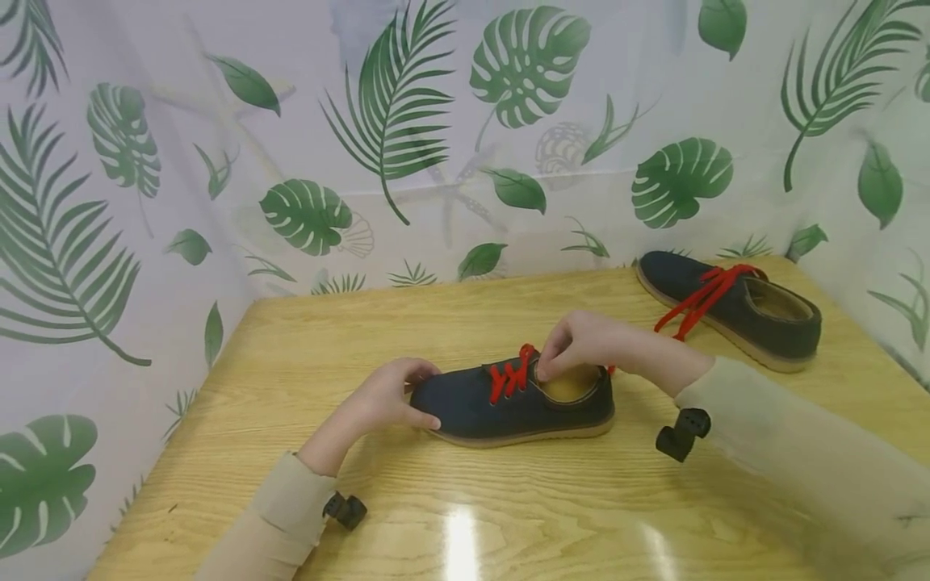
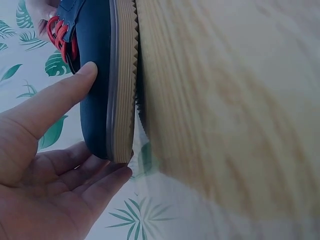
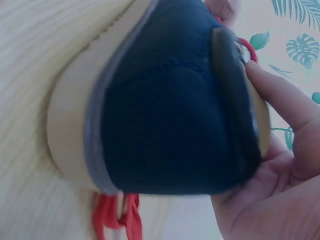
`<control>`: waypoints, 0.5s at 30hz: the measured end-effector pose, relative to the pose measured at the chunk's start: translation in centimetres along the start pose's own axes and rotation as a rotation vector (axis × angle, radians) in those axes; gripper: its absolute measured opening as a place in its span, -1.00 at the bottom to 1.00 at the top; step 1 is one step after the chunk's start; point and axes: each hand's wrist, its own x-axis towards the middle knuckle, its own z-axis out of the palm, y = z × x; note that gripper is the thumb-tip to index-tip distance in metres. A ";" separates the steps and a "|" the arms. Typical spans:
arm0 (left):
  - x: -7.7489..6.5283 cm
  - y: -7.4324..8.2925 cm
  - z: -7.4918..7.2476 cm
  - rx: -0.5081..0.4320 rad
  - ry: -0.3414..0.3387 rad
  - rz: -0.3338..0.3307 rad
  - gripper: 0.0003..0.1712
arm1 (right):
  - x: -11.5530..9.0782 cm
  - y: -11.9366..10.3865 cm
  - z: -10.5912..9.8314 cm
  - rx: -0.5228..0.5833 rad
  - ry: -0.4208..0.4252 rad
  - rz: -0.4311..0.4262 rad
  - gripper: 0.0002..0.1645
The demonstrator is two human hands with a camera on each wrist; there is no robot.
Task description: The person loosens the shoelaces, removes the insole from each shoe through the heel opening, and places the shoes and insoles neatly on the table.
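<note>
A dark navy shoe (image 1: 465, 403) with red laces (image 1: 508, 379) and a tan sole lies on the table, toe to the left. My left hand (image 1: 385, 395) grips its toe; in the left wrist view the thumb (image 2: 85, 77) presses the upper and the fingers curve round the toe end. At the shoe's opening, my right hand (image 1: 584, 343) pinches the edge by the tongue. The right wrist view shows the heel (image 3: 160, 130) close up, with the right hand (image 3: 285, 160) beside the opening. Some of its fingertips are hidden there.
A matching navy shoe (image 1: 773, 323) sits at the back right of the wooden table (image 1: 327, 331), its red laces (image 1: 697, 303) hanging loose over its side. A leaf-patterned cloth (image 1: 436, 161) stands behind the table and along its sides.
</note>
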 end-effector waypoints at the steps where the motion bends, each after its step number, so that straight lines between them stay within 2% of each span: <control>1: 0.0 0.0 0.0 0.005 0.000 0.003 -0.24 | -0.1 0.0 -0.1 -0.012 -0.007 -0.009 -0.80; 8: 0.0 0.0 0.0 0.008 -0.005 0.001 -0.24 | -0.8 0.4 -0.8 -0.046 -0.042 -0.093 -0.85; 15: -0.1 0.2 0.1 -0.007 -0.011 -0.018 -0.25 | -2.1 0.2 -1.0 -0.202 -0.013 -0.181 -0.91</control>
